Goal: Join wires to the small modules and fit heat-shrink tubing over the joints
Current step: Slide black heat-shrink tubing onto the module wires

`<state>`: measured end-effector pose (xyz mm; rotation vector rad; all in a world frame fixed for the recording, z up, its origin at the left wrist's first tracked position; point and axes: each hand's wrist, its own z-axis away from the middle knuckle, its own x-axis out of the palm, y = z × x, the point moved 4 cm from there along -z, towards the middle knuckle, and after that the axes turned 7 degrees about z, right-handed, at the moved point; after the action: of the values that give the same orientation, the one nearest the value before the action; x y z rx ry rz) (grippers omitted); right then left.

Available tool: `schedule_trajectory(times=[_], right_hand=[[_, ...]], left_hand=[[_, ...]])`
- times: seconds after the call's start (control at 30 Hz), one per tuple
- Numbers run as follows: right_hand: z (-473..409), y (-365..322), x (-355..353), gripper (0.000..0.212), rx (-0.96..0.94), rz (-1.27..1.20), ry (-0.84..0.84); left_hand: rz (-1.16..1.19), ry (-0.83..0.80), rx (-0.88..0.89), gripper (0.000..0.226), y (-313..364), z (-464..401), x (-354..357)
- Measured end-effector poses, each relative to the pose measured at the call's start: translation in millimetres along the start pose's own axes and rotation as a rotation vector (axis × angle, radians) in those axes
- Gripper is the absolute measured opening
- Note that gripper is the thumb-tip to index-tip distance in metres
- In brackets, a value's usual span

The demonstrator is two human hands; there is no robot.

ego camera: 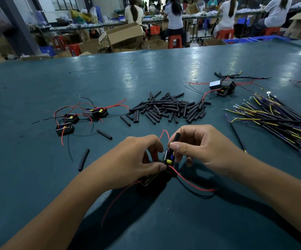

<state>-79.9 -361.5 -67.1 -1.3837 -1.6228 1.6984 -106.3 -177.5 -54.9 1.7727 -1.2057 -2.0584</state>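
Head view | your left hand (137, 159) pinches module (169, 160) | right hand (200, 145) pinches tubing piece (176, 137) on its wire | finished few upper right, most left.

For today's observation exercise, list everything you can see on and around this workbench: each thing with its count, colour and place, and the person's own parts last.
Table: one, dark teal, fills the foreground.
Heat-shrink tubes: a heap, black, centre; three strays nearer left.
Modules on the left: about four, black, with red wires.
Modules far right: about three, black.
Wire bundle: many, black, yellow and purple, right.
Held module: one, black with yellow part, red wire trailing.
Held tube: one, black.
Cardboard boxes, red stools, seated workers: background.
Left hand: holds the module.
Right hand: fingers pinch the tube.
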Motion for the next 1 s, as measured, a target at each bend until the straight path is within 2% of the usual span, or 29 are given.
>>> schedule_trajectory(times=[0.07, 0.17, 0.3, 0.43, 0.53, 0.73, 0.83, 1.0], right_hand=[[-0.7, -1.2, -0.7, 0.014, -0.014, 0.042, 0.024], [-1.0, -0.9, -1.6, 0.013, -0.012, 0.053, 0.034], [-0.6, -0.1, -0.4, 0.013, -0.018, 0.082, 0.032], [1.6, -1.7, 0.8, 0.006, -0.076, 0.283, 0.008], [3.7, 0.8, 2.6, 0.016, -0.075, 0.417, -0.040], [3.5, 0.1, 4.9, 0.024, -0.135, 0.547, -0.005], [1.4, 3.6, 0.2, 0.028, -0.094, 0.508, -0.003], [-0.3, 2.6, -5.2, 0.037, -0.064, 0.477, -0.008]], left_hand=[[0.029, -0.041, -0.005, 0.040, -2.9, 1.1, -3.1], [0.006, -0.236, -0.044, 0.072, -9.5, 7.9, -8.1], [0.002, -0.291, -0.051, 0.091, -12.7, 10.3, -9.8], [-0.034, -0.189, -0.059, 0.085, -14.9, 4.6, -10.6], [-0.073, -0.133, -0.075, 0.081, -16.7, 2.4, -11.0], [-0.027, 0.022, -0.070, 0.065, -14.0, -4.3, -4.3], [-0.011, 0.124, -0.041, 0.054, -10.8, -7.9, 2.3], [-0.103, 0.128, -0.012, 0.070, -7.2, -12.0, 7.6]])
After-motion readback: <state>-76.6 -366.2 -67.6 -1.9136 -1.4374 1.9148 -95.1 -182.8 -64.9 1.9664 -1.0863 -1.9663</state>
